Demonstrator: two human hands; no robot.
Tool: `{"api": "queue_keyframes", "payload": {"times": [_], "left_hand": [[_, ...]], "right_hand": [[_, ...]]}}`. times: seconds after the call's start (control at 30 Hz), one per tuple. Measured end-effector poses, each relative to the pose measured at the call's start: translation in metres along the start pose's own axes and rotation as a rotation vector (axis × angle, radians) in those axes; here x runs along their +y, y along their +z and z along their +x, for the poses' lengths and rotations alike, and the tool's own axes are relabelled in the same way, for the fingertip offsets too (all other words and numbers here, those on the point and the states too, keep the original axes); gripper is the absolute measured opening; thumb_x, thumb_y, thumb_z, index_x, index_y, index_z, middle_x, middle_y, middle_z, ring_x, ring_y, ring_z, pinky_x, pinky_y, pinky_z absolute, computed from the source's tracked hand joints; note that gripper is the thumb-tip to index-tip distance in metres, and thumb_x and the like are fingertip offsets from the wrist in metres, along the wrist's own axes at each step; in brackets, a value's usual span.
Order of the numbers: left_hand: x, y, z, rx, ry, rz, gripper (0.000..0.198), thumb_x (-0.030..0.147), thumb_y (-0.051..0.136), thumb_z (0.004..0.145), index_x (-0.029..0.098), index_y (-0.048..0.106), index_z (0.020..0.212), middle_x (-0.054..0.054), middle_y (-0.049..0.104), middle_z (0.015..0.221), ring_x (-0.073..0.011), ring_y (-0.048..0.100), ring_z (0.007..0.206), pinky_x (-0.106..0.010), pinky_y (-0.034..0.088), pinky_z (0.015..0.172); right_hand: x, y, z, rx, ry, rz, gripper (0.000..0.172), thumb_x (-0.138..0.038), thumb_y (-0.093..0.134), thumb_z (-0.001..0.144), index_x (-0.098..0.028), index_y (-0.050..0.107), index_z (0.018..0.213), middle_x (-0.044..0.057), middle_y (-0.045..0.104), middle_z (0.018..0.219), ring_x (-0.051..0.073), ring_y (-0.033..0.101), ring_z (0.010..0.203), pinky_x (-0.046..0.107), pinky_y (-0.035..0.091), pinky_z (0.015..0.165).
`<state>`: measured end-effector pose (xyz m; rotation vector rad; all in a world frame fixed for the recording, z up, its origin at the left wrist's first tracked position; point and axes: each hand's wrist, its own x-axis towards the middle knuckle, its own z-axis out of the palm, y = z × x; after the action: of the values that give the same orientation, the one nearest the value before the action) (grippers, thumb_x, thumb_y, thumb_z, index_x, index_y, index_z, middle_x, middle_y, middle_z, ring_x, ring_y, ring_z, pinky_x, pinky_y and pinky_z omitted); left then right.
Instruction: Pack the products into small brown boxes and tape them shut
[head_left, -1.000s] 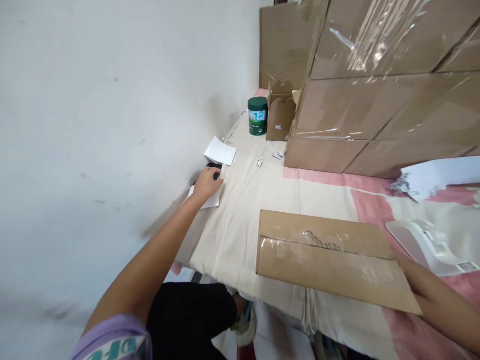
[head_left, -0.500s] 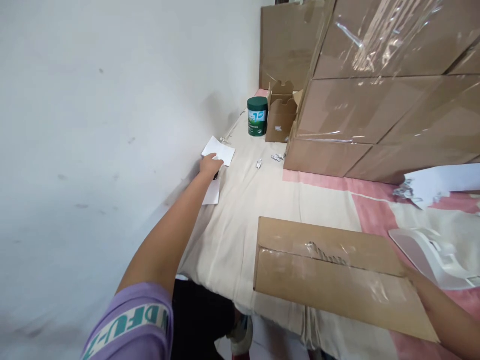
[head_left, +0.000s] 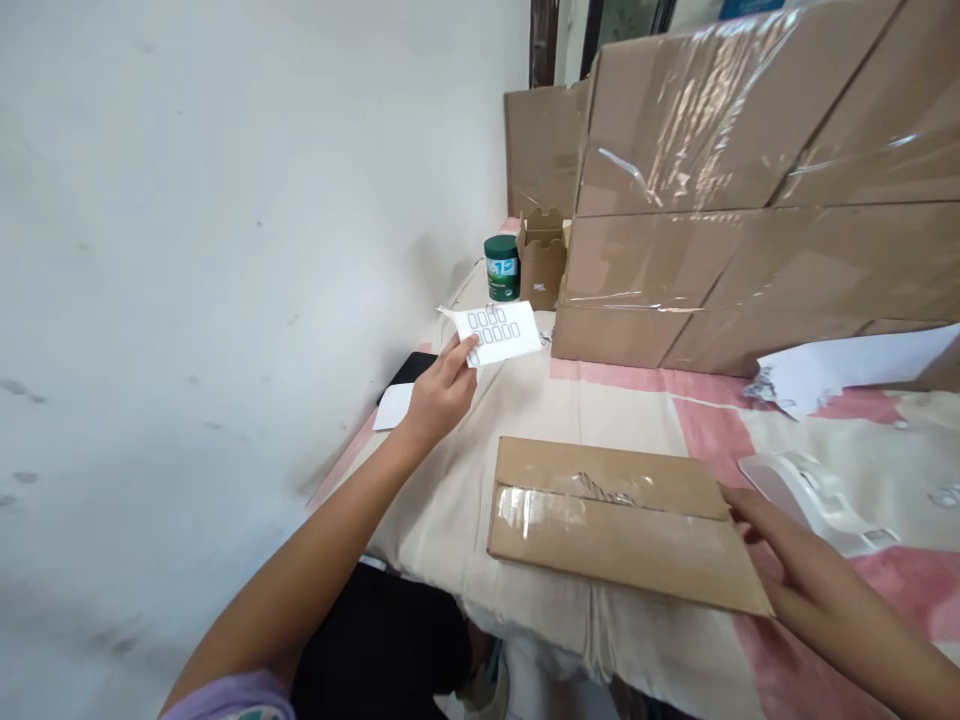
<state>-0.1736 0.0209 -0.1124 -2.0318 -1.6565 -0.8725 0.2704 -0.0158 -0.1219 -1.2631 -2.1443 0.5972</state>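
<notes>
My left hand (head_left: pixel 444 390) is closed on a white sheet of paper (head_left: pixel 504 338) printed with rows of small outlined rectangles, held above the cloth near the wall. At the right end of a taped cardboard box (head_left: pixel 615 520), my right hand (head_left: pixel 772 550) grips the edge, its fingers partly hidden. The box lies on the cloth with a torn patch along its taped seam. Below my left hand, another white paper (head_left: pixel 393 407) lies beside a flat black object (head_left: pixel 411 369).
A large stack of plastic-wrapped cartons (head_left: pixel 675 260) stands at the back right. Beside it are a green tub (head_left: pixel 502 270) and a small open carton (head_left: pixel 543 275). A white plastic tool (head_left: pixel 817 500) and a torn white sheet (head_left: pixel 847 365) lie at right. The wall (head_left: pixel 225 250) borders the left.
My left hand has lifted the white sheet and brought it right, turning its printed side into view. The flat black object is now more exposed. My right hand remains at the box.
</notes>
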Motion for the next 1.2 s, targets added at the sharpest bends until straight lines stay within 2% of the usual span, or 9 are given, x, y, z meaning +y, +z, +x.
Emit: {"api": "queue_keyframes", "payload": {"times": [0.17, 0.3, 0.47, 0.6, 0.73, 0.83, 0.97, 1.1, 1.2], "left_hand": [[0.049, -0.032, 0.001, 0.245, 0.208, -0.046, 0.023, 0.016, 0.046, 0.096, 0.02, 0.067, 0.089, -0.009, 0.07, 0.13, -0.0227, 0.06, 0.132, -0.037, 0.054, 0.11], [0.104, -0.072, 0.012, 0.501, 0.411, -0.264, 0.024, 0.003, 0.052, 0.091, 0.02, 0.063, 0.079, -0.006, 0.076, 0.112, -0.0185, 0.071, 0.113, -0.031, 0.061, 0.097], [0.177, -0.112, 0.01, 0.531, 0.338, -0.654, 0.025, 0.0, 0.058, 0.086, 0.022, 0.064, 0.076, -0.002, 0.076, 0.101, -0.0146, 0.073, 0.092, -0.03, 0.065, 0.084], [0.203, -0.111, -0.011, 0.392, 0.266, -0.825, 0.029, -0.004, 0.054, 0.081, 0.02, 0.065, 0.072, -0.003, 0.076, 0.107, -0.0159, 0.073, 0.095, -0.032, 0.065, 0.086], [0.196, -0.095, -0.037, 0.239, 0.242, -0.877, 0.03, -0.005, 0.047, 0.079, 0.018, 0.064, 0.07, -0.008, 0.074, 0.12, -0.0241, 0.072, 0.109, -0.038, 0.065, 0.085], [0.182, -0.093, -0.048, 0.276, 0.147, -0.857, 0.029, -0.005, 0.047, 0.079, 0.017, 0.064, 0.071, -0.006, 0.071, 0.128, -0.0246, 0.073, 0.107, -0.04, 0.066, 0.081], [0.173, -0.117, -0.044, 0.311, 0.133, -0.783, 0.025, 0.001, 0.056, 0.083, 0.022, 0.07, 0.087, -0.004, 0.075, 0.11, -0.0228, 0.071, 0.101, -0.044, 0.061, 0.085], [0.181, -0.143, -0.034, -0.114, 0.189, -0.745, 0.029, 0.021, 0.068, 0.087, 0.023, 0.068, 0.116, -0.006, 0.074, 0.107, -0.0241, 0.067, 0.102, -0.045, 0.052, 0.09], [0.19, -0.143, -0.035, -0.262, 0.275, -0.623, 0.023, 0.022, 0.076, 0.085, 0.026, 0.07, 0.107, -0.003, 0.074, 0.106, -0.021, 0.066, 0.099, -0.042, 0.047, 0.09]], "right_hand": [[-0.03, -0.01, -0.012, 0.065, -0.047, 0.072, 0.033, -0.045, 0.056, 0.095, -0.033, 0.063, 0.125, 0.009, 0.067, 0.118, 0.029, 0.068, 0.099, 0.047, 0.06, 0.085], [-0.07, -0.02, -0.014, 0.121, -0.096, 0.327, 0.027, -0.042, 0.057, 0.097, -0.035, 0.064, 0.123, 0.006, 0.064, 0.132, 0.028, 0.064, 0.118, 0.045, 0.055, 0.1], [-0.116, -0.045, -0.011, 0.124, -0.18, 0.456, 0.053, -0.052, 0.062, 0.094, -0.036, 0.052, 0.144, 0.005, 0.051, 0.153, 0.032, 0.048, 0.141, 0.05, 0.045, 0.114], [-0.124, -0.042, -0.017, 0.106, -0.093, 0.456, 0.053, -0.051, 0.072, 0.088, -0.031, 0.061, 0.136, 0.007, 0.064, 0.138, 0.032, 0.061, 0.125, 0.047, 0.056, 0.101], [-0.11, -0.019, -0.027, 0.115, 0.006, 0.54, 0.029, -0.045, 0.068, 0.092, -0.023, 0.075, 0.11, 0.007, 0.077, 0.102, 0.025, 0.072, 0.09, 0.034, 0.061, 0.074], [-0.105, -0.013, -0.034, 0.064, 0.025, 0.587, 0.023, -0.041, 0.065, 0.095, -0.022, 0.076, 0.101, 0.004, 0.077, 0.093, 0.02, 0.072, 0.081, 0.027, 0.058, 0.066], [-0.116, -0.017, -0.042, -0.12, 0.013, 0.566, 0.024, -0.039, 0.06, 0.099, -0.021, 0.075, 0.092, 0.002, 0.075, 0.083, 0.017, 0.069, 0.072, 0.024, 0.053, 0.059], [-0.128, -0.014, -0.05, -0.263, -0.054, 0.522, 0.021, -0.035, 0.059, 0.1, -0.022, 0.075, 0.1, 0.001, 0.077, 0.09, 0.017, 0.072, 0.078, 0.023, 0.055, 0.066], [-0.13, -0.007, -0.054, -0.277, -0.114, 0.468, 0.021, -0.031, 0.059, 0.099, -0.025, 0.074, 0.112, 0.001, 0.078, 0.101, 0.017, 0.073, 0.087, 0.025, 0.056, 0.075]]}}
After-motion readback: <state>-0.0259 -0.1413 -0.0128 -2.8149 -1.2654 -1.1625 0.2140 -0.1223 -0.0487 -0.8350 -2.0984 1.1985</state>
